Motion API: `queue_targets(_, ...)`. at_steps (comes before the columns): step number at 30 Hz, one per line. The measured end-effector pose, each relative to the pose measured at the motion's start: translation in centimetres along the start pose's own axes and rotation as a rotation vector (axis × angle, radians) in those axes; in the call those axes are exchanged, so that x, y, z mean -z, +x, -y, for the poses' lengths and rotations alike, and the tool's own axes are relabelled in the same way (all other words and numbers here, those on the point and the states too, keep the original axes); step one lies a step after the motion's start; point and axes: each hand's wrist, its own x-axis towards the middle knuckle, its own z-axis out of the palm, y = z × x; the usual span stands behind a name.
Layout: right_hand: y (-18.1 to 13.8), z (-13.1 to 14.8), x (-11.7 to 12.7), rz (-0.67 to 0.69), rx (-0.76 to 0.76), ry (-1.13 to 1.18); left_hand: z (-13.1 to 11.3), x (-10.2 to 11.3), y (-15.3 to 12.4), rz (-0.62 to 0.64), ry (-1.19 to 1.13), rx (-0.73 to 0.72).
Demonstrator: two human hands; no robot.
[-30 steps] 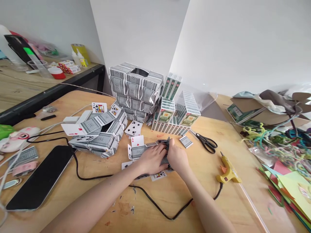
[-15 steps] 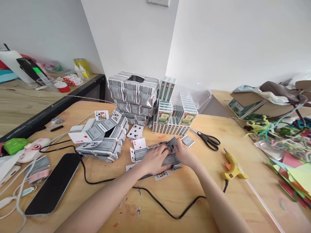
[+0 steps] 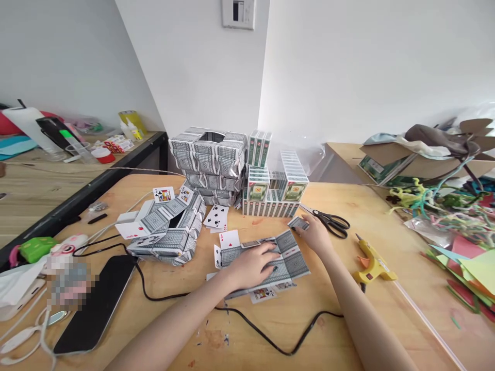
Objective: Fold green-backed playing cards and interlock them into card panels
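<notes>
My left hand [image 3: 255, 265] lies flat with its fingers spread on a panel of joined playing cards [image 3: 284, 265], grey patterned backs up. The panel's right end stands out as a creased flap. Face cards stick out from under its lower edge, and an ace of diamonds [image 3: 229, 238] lies at its upper left. Just beyond the flap, my right hand [image 3: 315, 234] has thumb and fingers closed on a loose playing card [image 3: 296, 222], back up, at the table. Part of that card is hidden by the fingers.
Card-covered boxes [image 3: 211, 154] are stacked at the back, with another card box [image 3: 166, 247] at left. Boxed decks [image 3: 270, 208] stand beside the stack. Scissors [image 3: 334, 223] and a yellow glue gun [image 3: 373, 265] lie right; a black cable [image 3: 266, 344] crosses the front.
My right hand has let go of the panel's right flap and moved right to the loose card. The flap now lies folded out. My left hand stays on the panel.
</notes>
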Motion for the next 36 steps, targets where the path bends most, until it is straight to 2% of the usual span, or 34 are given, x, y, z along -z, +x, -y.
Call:
queue_targets(5,0.2,-0.1,0.0,-0.046,-0.089,0.145,-1.9,0.2,-0.1,0.086,-0.047,-0.074)
queue_targets(8,0.2,-0.1,0.3,-0.013,-0.119,0.252,-2.8,2.0,-0.1,0.061,-0.119,-0.082)
queue_targets(12,0.0,0.0,0.5,0.03,-0.13,0.414,-1.8,5.8,-0.2,-0.193,-0.237,0.175)
queue_targets(14,-0.1,0.1,0.4,0.056,-0.144,0.527,0.2,7.3,-0.4,-0.365,-0.147,0.293)
queue_targets(16,-0.2,0.2,0.2,0.078,-0.156,0.615,2.9,7.9,-0.6,-0.441,0.036,0.382)
queue_targets(19,-0.4,0.4,-0.1,0.086,-0.176,0.663,6.7,7.4,-0.8,-0.348,0.283,0.557)
queue_targets(22,-0.6,0.6,-0.1,0.059,-0.142,0.65,8.6,6.3,-1.0,-0.237,0.409,0.613)
queue_targets(27,-0.8,1.3,0.1,0.078,-0.104,0.634,8.1,6.0,-1.1,-0.19,0.443,0.59)
queue_targets(30,-1.0,1.8,0.1,0.051,-0.046,0.535,7.7,6.4,-1.3,-0.158,0.435,0.583)
queue_targets(36,-1.3,2.3,0.2,-0.26,-0.06,0.464,7.7,7.2,-1.6,-0.122,0.41,0.586)
